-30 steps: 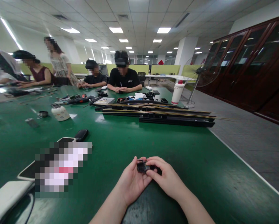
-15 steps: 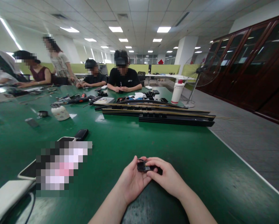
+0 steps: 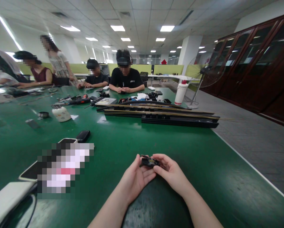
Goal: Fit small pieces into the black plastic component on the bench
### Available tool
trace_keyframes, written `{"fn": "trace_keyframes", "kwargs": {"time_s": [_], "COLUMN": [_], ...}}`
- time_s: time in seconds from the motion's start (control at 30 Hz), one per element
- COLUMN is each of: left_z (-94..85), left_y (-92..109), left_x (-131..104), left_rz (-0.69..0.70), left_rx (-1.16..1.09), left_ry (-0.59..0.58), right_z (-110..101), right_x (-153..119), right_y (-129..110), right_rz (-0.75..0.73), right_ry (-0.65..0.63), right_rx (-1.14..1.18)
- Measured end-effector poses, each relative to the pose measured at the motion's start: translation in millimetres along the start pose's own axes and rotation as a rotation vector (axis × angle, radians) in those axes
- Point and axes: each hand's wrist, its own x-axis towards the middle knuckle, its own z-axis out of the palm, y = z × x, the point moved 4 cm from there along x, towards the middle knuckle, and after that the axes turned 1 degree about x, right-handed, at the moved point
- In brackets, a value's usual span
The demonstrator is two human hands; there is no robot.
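Observation:
A small black device part (image 3: pixel 150 161) with fine yellowish and metallic detail on its visible face is held just above the green table. My left hand (image 3: pixel 135 179) cups it from the left, palm turned up, the thumb against its left end and the fingers curled below and behind. From the right, my right hand (image 3: pixel 171 174) grips the other end between thumb and fingers. A thin strip sticks up along the part's upper left edge. The part's exact kind is too small to make out, and its right end is hidden by my fingers.
Long black profiles (image 3: pixel 179 121) with thin brass-coloured rods lie across the table ahead. Left are a phone (image 3: pixel 29 171), a black pouch-like item (image 3: pixel 83 136) and a white box (image 3: pixel 10 198) with a cable. Beyond stand a jar (image 3: pixel 61 113) and a white bottle (image 3: pixel 181 93); several people sit opposite.
The black part has been turned so that a face with yellowish detail shows. Both hands have risen slightly, and my right fingers have shifted towards its right end.

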Motion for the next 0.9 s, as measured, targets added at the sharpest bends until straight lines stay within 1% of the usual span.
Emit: {"fn": "trace_keyframes", "kwargs": {"time_s": [0.13,0.2,0.33,0.53,0.77,0.9], "left_z": [-4.3,-4.7,-3.7,-3.4,-3.6,-5.1], "left_y": [9,11,10,10,12,12], "left_x": [-1,-3,-4,-3,-3,-2], "left_rz": [0.183,0.235,0.238,0.225,0.211,0.214], "left_rx": [0.208,0.282,0.322,0.264,0.225,0.232], "left_ry": [0.072,0.08,0.053,0.024,0.013,0.012], "right_z": [-4,-4,-2,0,-2,-3], "right_x": [1,0,0,0,1,2], "right_y": [2,1,0,-1,0,1], "right_rz": [0.027,0.04,0.048,0.042,0.051,0.059], "right_ry": [0.04,0.042,0.038,0.018,0.064,0.056], "right_rx": [0.064,0.066,0.084,0.099,0.127,0.119]}}
